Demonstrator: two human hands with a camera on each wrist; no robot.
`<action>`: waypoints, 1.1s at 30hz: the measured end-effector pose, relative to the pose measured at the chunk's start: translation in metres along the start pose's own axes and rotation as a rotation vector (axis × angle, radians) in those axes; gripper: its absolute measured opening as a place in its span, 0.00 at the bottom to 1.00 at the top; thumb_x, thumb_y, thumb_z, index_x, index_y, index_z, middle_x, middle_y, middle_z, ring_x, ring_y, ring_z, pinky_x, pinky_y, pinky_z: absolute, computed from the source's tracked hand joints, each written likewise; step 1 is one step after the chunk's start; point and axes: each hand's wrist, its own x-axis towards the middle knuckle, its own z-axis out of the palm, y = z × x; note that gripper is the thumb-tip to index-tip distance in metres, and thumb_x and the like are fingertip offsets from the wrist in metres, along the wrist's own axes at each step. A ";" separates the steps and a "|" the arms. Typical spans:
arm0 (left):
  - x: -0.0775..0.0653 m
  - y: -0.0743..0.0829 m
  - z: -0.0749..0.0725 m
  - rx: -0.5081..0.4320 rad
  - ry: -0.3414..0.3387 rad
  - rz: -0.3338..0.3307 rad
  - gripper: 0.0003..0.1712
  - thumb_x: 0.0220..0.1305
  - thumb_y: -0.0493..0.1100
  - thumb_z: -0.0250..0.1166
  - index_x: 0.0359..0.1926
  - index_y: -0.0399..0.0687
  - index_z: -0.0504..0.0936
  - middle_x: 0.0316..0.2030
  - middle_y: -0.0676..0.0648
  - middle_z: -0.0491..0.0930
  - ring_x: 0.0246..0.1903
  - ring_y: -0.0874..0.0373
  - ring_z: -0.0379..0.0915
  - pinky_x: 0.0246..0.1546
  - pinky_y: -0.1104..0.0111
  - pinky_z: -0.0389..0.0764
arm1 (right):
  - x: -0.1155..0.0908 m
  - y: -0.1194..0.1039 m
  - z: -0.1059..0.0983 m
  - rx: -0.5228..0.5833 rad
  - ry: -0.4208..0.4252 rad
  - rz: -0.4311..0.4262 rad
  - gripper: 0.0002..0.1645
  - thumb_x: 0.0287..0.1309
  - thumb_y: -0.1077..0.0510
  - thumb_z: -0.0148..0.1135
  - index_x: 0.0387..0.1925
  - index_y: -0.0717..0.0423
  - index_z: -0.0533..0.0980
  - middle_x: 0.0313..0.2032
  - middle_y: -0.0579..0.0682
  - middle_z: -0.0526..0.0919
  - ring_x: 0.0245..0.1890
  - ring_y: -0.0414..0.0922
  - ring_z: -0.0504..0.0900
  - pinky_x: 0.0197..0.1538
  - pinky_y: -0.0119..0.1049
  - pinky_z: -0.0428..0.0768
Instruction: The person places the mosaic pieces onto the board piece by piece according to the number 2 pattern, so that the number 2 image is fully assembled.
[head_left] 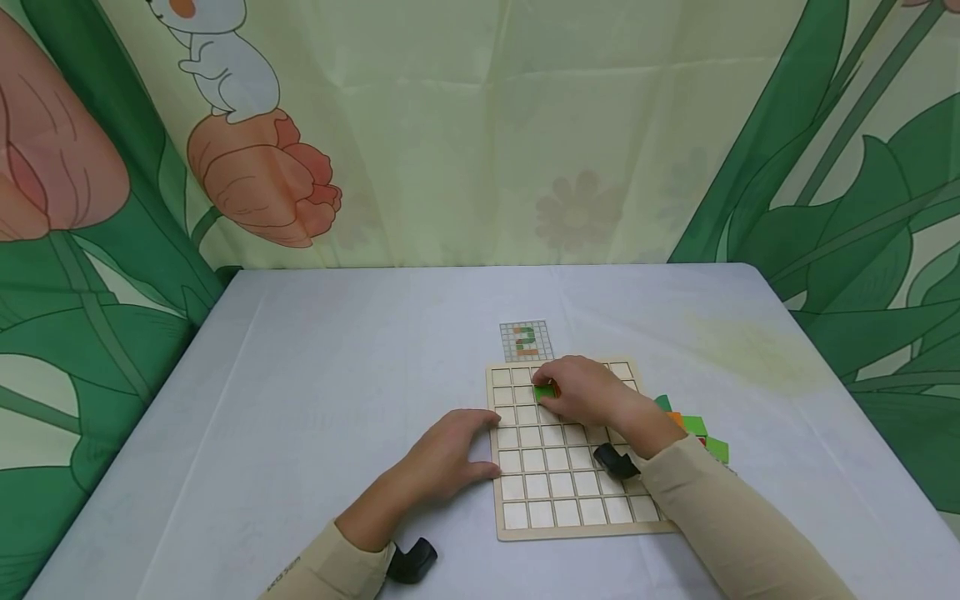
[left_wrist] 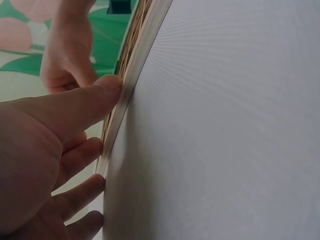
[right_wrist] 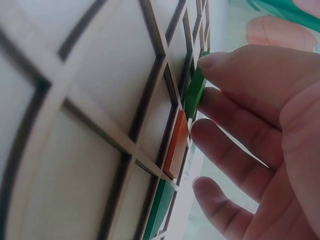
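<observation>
A wooden grid board [head_left: 540,486] lies on the table. My right hand [head_left: 553,393] reaches over its upper rows and pinches a light green tile [head_left: 544,390] between thumb and fingers, held on edge just above a cell [right_wrist: 195,92]. Right beside it an orange tile [right_wrist: 176,145] and a dark green tile [right_wrist: 157,210] lie set in cells. My left hand [head_left: 486,443] rests at the board's left side, its thumb [left_wrist: 95,97] pressing flat against the board's edge [left_wrist: 137,60] with the fingers lying on the table.
A small pattern card [head_left: 526,340] lies just beyond the board. Several loose green and orange tiles [head_left: 693,428] lie at the board's right edge. The grey table [head_left: 337,375] ends at a curtain backdrop; black wrist mounts [head_left: 411,560] sit on both forearms.
</observation>
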 end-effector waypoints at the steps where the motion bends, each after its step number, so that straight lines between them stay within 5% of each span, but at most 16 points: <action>1: 0.000 0.000 0.000 0.001 0.000 0.000 0.35 0.58 0.47 0.76 0.63 0.42 0.75 0.60 0.46 0.75 0.64 0.50 0.67 0.65 0.56 0.68 | 0.000 0.000 0.000 -0.002 0.003 -0.004 0.12 0.63 0.60 0.65 0.48 0.56 0.83 0.43 0.47 0.85 0.43 0.46 0.81 0.50 0.45 0.80; 33: 0.001 0.000 0.000 0.006 -0.004 -0.001 0.35 0.58 0.47 0.76 0.63 0.42 0.74 0.60 0.46 0.75 0.64 0.50 0.67 0.65 0.56 0.69 | 0.000 0.002 0.001 -0.029 0.011 0.007 0.14 0.64 0.59 0.65 0.50 0.57 0.82 0.46 0.49 0.85 0.47 0.50 0.82 0.51 0.46 0.80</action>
